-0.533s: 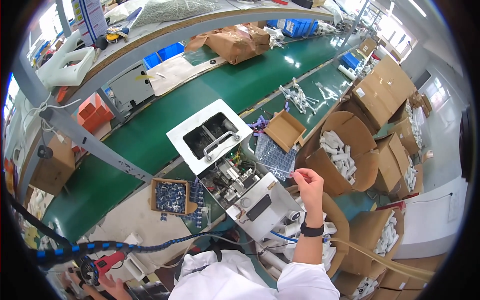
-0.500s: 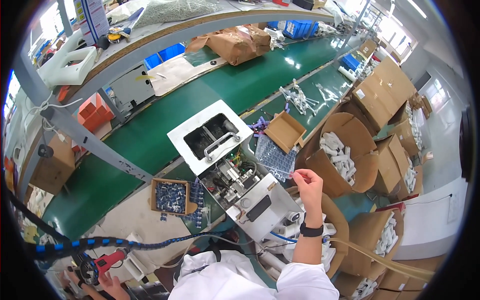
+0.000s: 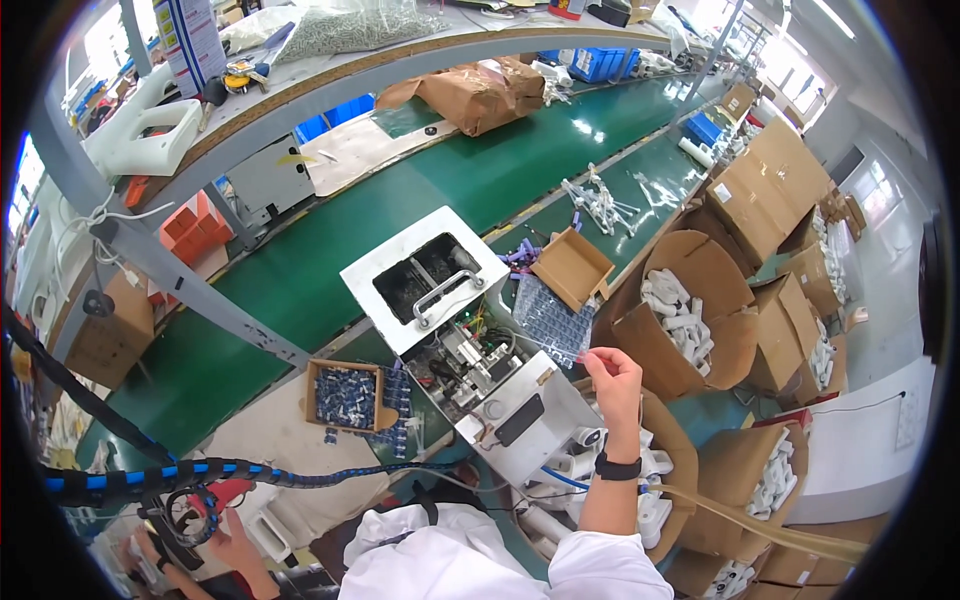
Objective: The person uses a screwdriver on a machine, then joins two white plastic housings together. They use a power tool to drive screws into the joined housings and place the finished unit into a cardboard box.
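My right hand (image 3: 615,385), a dark band round its wrist, is raised to the right of an open machine. Its thumb and fingers pinch the end of a thin, clear strip or rod (image 3: 545,348), which runs left toward the machine; its exact kind is too fine to make out. The machine (image 3: 520,400) has a metal housing, exposed metal parts and wires, and a white top (image 3: 380,282) with a handle. Beyond my fingertips lies a sheet of clear plastic pieces (image 3: 550,315). My left hand does not show.
Left of the machine, a small carton (image 3: 345,395) holds small blue parts. Large cartons (image 3: 690,320) of white parts line the right. A green conveyor (image 3: 300,270) crosses behind. A black-blue hose (image 3: 250,475) spans the lower left, near another person's hand (image 3: 242,555) beside a red tool (image 3: 228,492).
The view has shifted slightly. My right hand stays beside the machine, still pinching the thin clear piece. At lower left, the other person's red tool now sits partly behind the hose.
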`<state>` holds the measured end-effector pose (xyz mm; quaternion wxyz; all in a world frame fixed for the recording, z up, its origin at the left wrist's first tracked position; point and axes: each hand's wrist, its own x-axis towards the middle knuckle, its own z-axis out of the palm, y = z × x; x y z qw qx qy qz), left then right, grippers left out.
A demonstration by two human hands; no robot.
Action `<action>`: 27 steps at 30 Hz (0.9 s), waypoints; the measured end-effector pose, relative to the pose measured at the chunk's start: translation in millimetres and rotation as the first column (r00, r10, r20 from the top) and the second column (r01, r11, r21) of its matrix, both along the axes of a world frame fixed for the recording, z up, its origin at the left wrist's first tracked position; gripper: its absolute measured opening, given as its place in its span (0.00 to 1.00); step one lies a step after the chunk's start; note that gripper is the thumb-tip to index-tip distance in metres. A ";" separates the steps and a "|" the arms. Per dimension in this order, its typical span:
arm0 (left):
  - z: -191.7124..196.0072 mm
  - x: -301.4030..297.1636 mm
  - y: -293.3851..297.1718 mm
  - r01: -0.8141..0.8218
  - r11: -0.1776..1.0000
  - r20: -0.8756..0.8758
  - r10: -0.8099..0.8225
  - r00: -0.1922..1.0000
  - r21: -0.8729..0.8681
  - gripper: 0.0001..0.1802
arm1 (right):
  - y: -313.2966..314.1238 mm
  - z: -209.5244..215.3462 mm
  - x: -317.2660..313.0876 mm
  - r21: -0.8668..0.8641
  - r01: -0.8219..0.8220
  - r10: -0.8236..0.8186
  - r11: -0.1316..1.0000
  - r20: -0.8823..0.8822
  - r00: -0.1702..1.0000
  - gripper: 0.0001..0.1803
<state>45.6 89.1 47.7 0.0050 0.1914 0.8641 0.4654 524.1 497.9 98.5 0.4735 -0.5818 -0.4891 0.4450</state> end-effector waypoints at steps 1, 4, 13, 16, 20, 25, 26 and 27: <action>-2.5 -1.1 3.8 0.003 1.000 -0.002 -0.003 1.000 0.000 0.26 | -0.7 0.0 0.2 0.000 0.003 -0.003 1.000 -0.002 1.000 0.08; 15.9 16.3 37.0 0.205 0.921 0.084 -0.246 0.966 0.332 0.27 | -2.8 -0.7 -1.8 0.001 -0.001 0.001 1.000 -0.022 1.000 0.08; 40.5 16.4 60.7 0.231 0.946 0.225 -0.281 0.933 0.227 0.29 | -11.0 2.7 2.1 0.006 0.024 -0.023 1.000 -0.035 0.999 0.06; 38.9 13.7 59.7 0.262 0.952 0.254 -0.296 0.921 0.158 0.27 | -14.9 2.8 4.0 0.012 0.022 -0.022 1.000 -0.022 1.000 0.06; 44.6 22.6 63.9 0.218 0.960 0.263 -0.260 0.929 0.177 0.27 | -18.5 1.3 5.8 0.011 0.029 -0.029 1.000 -0.033 0.999 0.06; 24.5 9.1 51.3 0.275 0.934 0.131 -0.309 0.942 0.227 0.26 | -20.3 2.3 8.7 0.008 0.038 -0.037 0.999 -0.040 0.998 0.06; 31.1 12.9 55.1 0.261 0.923 0.120 -0.304 0.945 0.284 0.27 | -19.9 2.8 7.3 0.004 0.034 -0.034 0.999 -0.037 0.999 0.06; 35.9 14.8 56.1 0.246 0.908 0.109 -0.297 0.949 0.340 0.28 | -19.7 3.4 6.1 0.000 0.030 -0.030 1.000 -0.034 0.999 0.07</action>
